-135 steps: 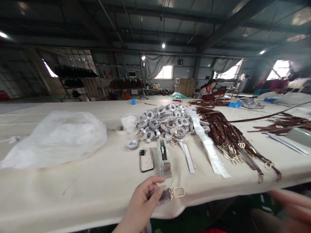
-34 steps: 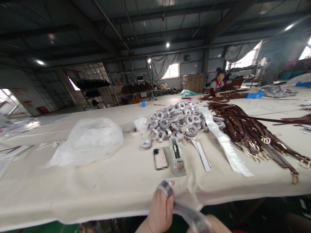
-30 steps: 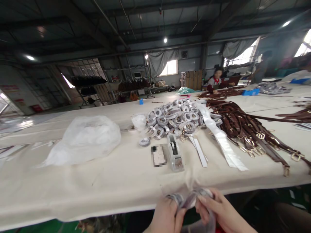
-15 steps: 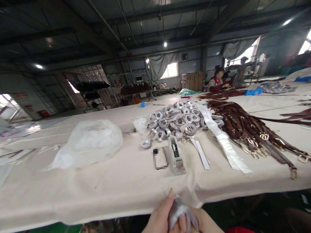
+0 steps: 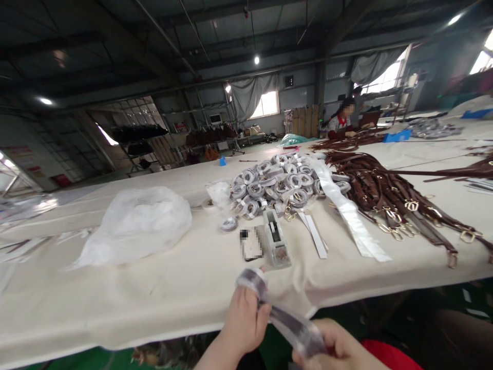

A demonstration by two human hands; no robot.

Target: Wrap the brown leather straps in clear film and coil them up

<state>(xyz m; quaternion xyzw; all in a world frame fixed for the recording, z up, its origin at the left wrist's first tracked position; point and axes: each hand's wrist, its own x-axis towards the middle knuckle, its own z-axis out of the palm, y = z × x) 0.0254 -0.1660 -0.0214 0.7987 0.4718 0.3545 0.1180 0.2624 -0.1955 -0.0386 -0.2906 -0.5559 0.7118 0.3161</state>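
A dark strap in translucent plastic wrapping [image 5: 290, 325] stretches between my two hands at the table's front edge. My left hand [image 5: 243, 316] is closed around its looped end, which bulges above the fingers. Lower and to the right, my right hand [image 5: 337, 341] grips the other stretch of the strap. Just beyond my hands, a tape dispenser [image 5: 276, 239] stands on the cloth beside a phone-like flat object [image 5: 251, 243], partly blurred out. Behind them lies a heap of coiled, plastic-wrapped straps [image 5: 265, 182], with one single wrapped coil [image 5: 228, 223] apart at its left.
A large white plastic bag [image 5: 142, 221] rests on the cream-covered table [image 5: 154, 303] at left. White strips [image 5: 318, 239], a long plastic sleeve [image 5: 346, 218] and brown straps with gold buckles [image 5: 381, 198] lie at right. A person [image 5: 341, 121] sits at the far side.
My hands have moved apart, the left forward and leftward, the right to the right. The wrapped strap, bunched between them before, is now drawn out with a loop at the left hand.
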